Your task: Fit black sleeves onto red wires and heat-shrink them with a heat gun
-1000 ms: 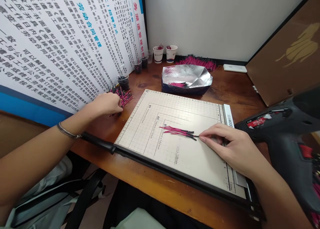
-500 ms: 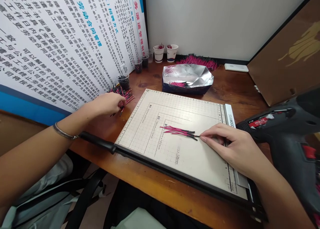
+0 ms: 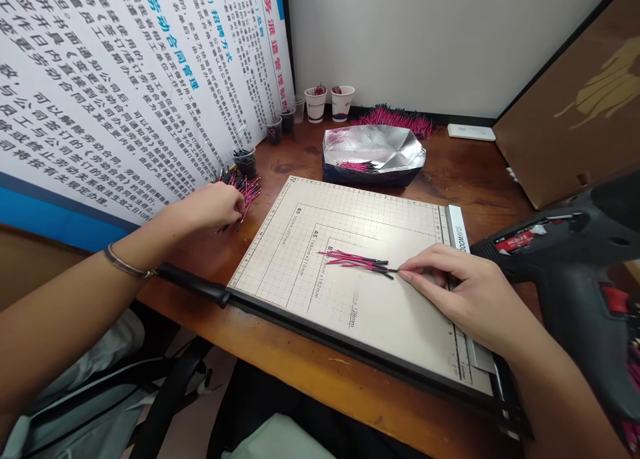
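Note:
My right hand [image 3: 457,285] is pinched on the thin dark end of a wire, low over the pale board of a paper cutter [image 3: 395,339]. Just left of those fingertips, several short pink-and-black wires [image 3: 353,260] lie in a loose bundle on the board. My left hand [image 3: 217,209] is closed at the near side of a pile of similar wires [image 3: 250,187] on the wooden table. Its fingers are pressed together among the wires, and what they hold is mostly hidden.
A foil-lined box [image 3: 373,155] holding wires stands behind the cutter. Paper cups [image 3: 316,105], a plastic cup of black pieces [image 3: 245,162] and a large wire heap [image 3: 393,121] are farther back. A heat-gun-like tool [image 3: 565,265] sits at right; the cutter's black handle [image 3: 193,284] sticks out left.
My left hand has shifted slightly at the wire pile, its fingers still together. My right hand keeps its pinch in nearly the same place. The view has moved a little.

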{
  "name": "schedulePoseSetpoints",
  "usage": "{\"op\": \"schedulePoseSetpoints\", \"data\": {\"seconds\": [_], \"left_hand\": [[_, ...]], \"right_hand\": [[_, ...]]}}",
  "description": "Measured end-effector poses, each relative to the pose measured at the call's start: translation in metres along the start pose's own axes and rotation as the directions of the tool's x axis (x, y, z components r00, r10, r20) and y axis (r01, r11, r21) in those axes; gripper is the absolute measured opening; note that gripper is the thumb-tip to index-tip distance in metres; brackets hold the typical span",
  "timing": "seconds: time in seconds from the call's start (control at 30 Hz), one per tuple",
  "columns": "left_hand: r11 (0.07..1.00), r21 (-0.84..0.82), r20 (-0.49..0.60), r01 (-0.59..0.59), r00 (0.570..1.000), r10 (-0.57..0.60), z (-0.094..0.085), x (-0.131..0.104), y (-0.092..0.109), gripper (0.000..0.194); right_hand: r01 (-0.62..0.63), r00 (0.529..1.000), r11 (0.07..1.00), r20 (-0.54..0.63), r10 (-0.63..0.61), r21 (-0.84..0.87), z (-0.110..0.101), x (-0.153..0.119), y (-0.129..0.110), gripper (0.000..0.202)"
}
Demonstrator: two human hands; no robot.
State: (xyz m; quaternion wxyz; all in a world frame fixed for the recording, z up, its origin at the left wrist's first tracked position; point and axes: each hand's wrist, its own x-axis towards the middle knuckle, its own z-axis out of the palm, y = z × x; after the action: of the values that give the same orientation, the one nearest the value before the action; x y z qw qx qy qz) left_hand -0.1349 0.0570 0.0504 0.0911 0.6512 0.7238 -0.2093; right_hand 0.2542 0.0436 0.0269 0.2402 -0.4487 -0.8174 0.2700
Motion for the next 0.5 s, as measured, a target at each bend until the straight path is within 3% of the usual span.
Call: {"op": "schedulePoseSetpoints", "data": {"seconds": [0.1,0.2,0.37,0.5], "left_hand": [[1.000,-0.015,0.009,0.010,1.000,-0.010,-0.004,0.000,0.001,0.019],[0.995,-0.082,-0.066,0.058,0.996,-0.063,-0.023,0.001,-0.005,0.022],[0.954,-0.237,-0.293,0.186,0.922,-0.253,-0.066,0.023,-0.022,0.037],[0.926,-0.298,-0.323,0.232,0.888,-0.326,-0.072,0.053,-0.029,0.039]], "right_hand": [[0.003,1.000,1.000,-0.005,-0.003,-0.004,0.000,0.000,0.001,0.029],[0.005,1.000,1.000,-0.010,-0.005,0.000,0.001,0.000,0.001,0.024],[-0.006,1.000,1.000,-0.014,0.006,0.012,0.002,-0.001,0.000,0.017],[-0.023,1.000,0.999,-0.010,0.024,0.036,0.001,-0.001,-0.003,0.016]]}}
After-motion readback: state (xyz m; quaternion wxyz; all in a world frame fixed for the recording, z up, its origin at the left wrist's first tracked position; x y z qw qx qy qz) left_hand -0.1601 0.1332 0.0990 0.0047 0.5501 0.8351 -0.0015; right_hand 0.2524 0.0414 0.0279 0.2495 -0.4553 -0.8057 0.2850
